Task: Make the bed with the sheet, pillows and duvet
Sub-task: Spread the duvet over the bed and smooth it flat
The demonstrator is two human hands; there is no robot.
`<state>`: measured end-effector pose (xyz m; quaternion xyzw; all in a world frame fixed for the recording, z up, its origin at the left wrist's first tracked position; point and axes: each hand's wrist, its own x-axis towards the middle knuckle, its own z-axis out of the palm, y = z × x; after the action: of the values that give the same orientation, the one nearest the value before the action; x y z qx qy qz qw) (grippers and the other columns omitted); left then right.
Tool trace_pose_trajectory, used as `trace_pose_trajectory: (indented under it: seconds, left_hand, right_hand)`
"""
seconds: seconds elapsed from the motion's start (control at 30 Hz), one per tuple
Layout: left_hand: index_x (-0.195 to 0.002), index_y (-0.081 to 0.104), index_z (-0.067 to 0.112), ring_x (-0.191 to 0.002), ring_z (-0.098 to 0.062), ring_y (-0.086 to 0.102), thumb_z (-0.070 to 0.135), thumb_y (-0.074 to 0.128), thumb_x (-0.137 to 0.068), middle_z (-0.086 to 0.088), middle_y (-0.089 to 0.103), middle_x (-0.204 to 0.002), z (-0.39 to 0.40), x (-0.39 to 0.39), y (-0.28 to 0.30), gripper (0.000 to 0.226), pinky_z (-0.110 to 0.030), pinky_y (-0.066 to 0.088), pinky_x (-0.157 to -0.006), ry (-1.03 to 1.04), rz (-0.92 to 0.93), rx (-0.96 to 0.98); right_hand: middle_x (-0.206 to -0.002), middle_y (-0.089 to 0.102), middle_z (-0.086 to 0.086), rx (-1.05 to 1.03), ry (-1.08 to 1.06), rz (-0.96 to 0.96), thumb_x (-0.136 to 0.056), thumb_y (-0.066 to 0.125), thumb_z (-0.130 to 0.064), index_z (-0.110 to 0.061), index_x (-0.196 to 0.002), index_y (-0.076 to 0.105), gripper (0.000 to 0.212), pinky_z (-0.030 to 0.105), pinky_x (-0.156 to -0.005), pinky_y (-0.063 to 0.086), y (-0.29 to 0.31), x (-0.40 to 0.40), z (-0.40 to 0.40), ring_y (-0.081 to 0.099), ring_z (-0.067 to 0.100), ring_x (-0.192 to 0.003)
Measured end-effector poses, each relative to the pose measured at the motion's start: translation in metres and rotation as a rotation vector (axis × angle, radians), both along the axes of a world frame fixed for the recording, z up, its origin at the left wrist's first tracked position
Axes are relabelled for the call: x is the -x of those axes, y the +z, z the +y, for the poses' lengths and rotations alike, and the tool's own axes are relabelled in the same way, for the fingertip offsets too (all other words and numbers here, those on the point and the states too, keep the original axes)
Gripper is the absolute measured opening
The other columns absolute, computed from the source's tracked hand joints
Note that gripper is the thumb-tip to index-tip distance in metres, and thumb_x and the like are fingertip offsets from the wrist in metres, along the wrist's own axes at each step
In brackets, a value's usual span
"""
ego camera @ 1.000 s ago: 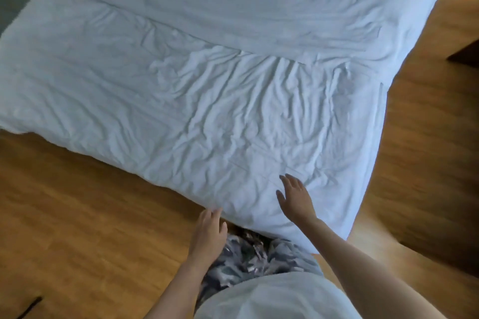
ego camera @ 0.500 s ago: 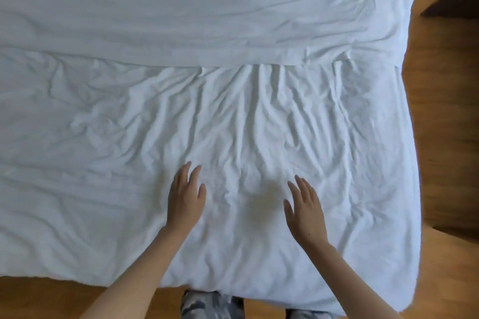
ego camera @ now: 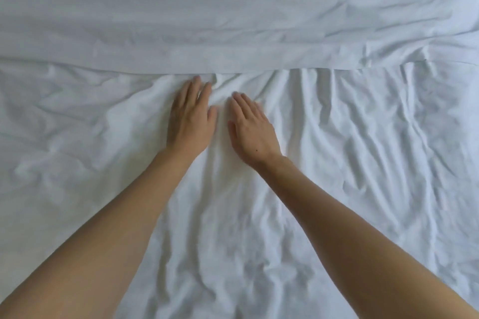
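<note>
Both hands have slid forward over the duvet (ego camera: 337,189) and lie close together near its upper edge; the left hand (ego camera: 190,122) and right hand (ego camera: 252,134) press flat, fingers straight, holding nothing. The duvet covers the bed, creased, so smoothing likely continues.

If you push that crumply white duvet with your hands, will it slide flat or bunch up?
The duvet is probably floppy: it lies in creases everywhere. It would likely bunch up; folds are gathered ahead of the left hand and right hand, which lie flat on it. It looks puffy, so perhaps light.
</note>
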<state>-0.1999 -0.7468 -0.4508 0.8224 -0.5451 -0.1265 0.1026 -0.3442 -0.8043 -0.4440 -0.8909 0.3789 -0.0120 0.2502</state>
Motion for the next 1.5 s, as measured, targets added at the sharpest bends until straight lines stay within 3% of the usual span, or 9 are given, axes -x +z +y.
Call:
trace_pose_trajectory:
  seconds: [0.17, 0.4, 0.53, 0.63, 0.8, 1.13, 1.27, 1.4, 1.5]
  left_hand:
    - [-0.151, 0.026, 0.012, -0.146, -0.034, 0.019, 0.039, 0.027, -0.098, -0.017, 0.023, -0.157, -0.018, 0.012, -0.048, 0.06, -0.054, 0.012, -0.116, 0.089, -0.182, -0.074]
    - [-0.152, 0.023, 0.012, -0.147, -0.033, 0.016, 0.038, 0.03, -0.099, -0.016, 0.021, -0.158, -0.017, 0.016, -0.053, 0.059, -0.052, 0.01, -0.117, 0.108, -0.232, -0.08]
    - [-0.152, 0.024, 0.011, -0.146, -0.035, 0.016, 0.041, 0.026, -0.098, -0.017, 0.019, -0.159, -0.028, 0.035, -0.046, 0.062, -0.053, 0.009, -0.118, 0.274, -0.226, -0.117]
    - [-0.153, 0.021, 0.008, -0.147, -0.037, 0.012, 0.047, 0.022, -0.095, -0.023, 0.014, -0.158, -0.058, 0.086, -0.042, 0.069, -0.055, 0.008, -0.118, 0.379, -0.183, -0.141]
    - [-0.152, 0.026, 0.016, -0.146, -0.036, 0.018, 0.051, 0.033, -0.094, -0.021, 0.021, -0.157, -0.135, 0.221, -0.038, 0.068, -0.052, 0.012, -0.119, 0.049, -0.165, -0.063]
    - [-0.151, 0.029, 0.019, -0.148, -0.032, 0.013, 0.047, 0.04, -0.091, -0.02, 0.017, -0.159, -0.186, 0.369, -0.041, 0.067, -0.047, 0.008, -0.12, -0.222, -0.093, -0.033]
    - [-0.149, 0.033, 0.018, -0.147, -0.033, 0.015, 0.047, 0.036, -0.089, -0.019, 0.021, -0.158, -0.184, 0.393, -0.039, 0.067, -0.048, 0.007, -0.12, -0.335, -0.031, -0.031]
    - [-0.148, 0.036, 0.021, -0.146, -0.032, 0.019, 0.052, 0.031, -0.09, -0.017, 0.025, -0.157, -0.157, 0.426, -0.031, 0.067, -0.048, 0.009, -0.12, -0.446, -0.018, -0.042]
    - [-0.151, 0.027, 0.024, -0.148, -0.028, 0.012, 0.058, 0.03, -0.09, -0.014, 0.019, -0.159, -0.14, 0.436, -0.029, 0.07, -0.047, 0.006, -0.12, -0.453, -0.019, -0.05]
  right_hand:
    - [-0.159, 0.018, 0.011, 0.163, 0.061, 0.126, -0.101, 0.033, -0.045, -0.015, -0.152, 0.022, 0.06, 0.037, -0.118, 0.0, -0.041, -0.015, -0.046, 0.01, 0.026, -0.148]
    - [-0.155, 0.028, 0.014, 0.193, 0.046, 0.014, -0.097, 0.043, -0.045, -0.011, -0.149, 0.031, 0.063, 0.036, -0.118, 0.001, -0.053, -0.006, -0.05, 0.02, 0.028, -0.146]
    - [-0.148, 0.039, 0.019, 0.223, -0.044, -0.047, -0.094, 0.046, -0.044, -0.005, -0.144, 0.039, 0.064, 0.031, -0.118, -0.001, -0.056, 0.05, -0.089, 0.031, 0.035, -0.14]
    - [-0.153, 0.03, 0.019, 0.256, -0.124, 0.094, -0.097, 0.038, -0.048, -0.006, -0.149, 0.029, 0.068, 0.031, -0.118, 0.001, -0.05, 0.137, -0.135, 0.025, 0.034, -0.142]
    - [-0.157, 0.02, 0.02, 0.267, -0.289, 0.262, -0.098, 0.025, -0.051, -0.006, -0.151, 0.017, 0.07, 0.035, -0.12, 0.005, -0.034, 0.27, -0.19, 0.011, 0.03, -0.147]
    - [-0.16, 0.009, 0.017, 0.342, -0.449, 0.316, -0.096, 0.027, -0.056, -0.021, -0.154, 0.011, 0.069, 0.039, -0.119, 0.004, -0.03, 0.344, -0.222, 0.008, 0.029, -0.147]
    - [-0.159, 0.013, 0.016, 0.215, -0.542, 0.309, -0.094, 0.03, -0.064, -0.02, -0.154, 0.01, 0.077, 0.044, -0.118, 0.007, -0.028, 0.358, -0.227, 0.011, 0.028, -0.147]
    - [-0.14, 0.045, 0.017, -0.025, -1.011, 0.133, -0.093, 0.032, -0.061, -0.015, -0.143, 0.033, 0.067, 0.045, -0.103, 0.03, -0.02, 0.375, -0.225, 0.042, 0.037, -0.127]
    - [-0.095, 0.057, 0.008, -0.332, -1.236, -0.157, -0.094, 0.038, -0.039, -0.01, -0.097, 0.057, 0.034, 0.026, -0.076, 0.039, -0.011, 0.4, -0.24, 0.05, 0.026, -0.089]
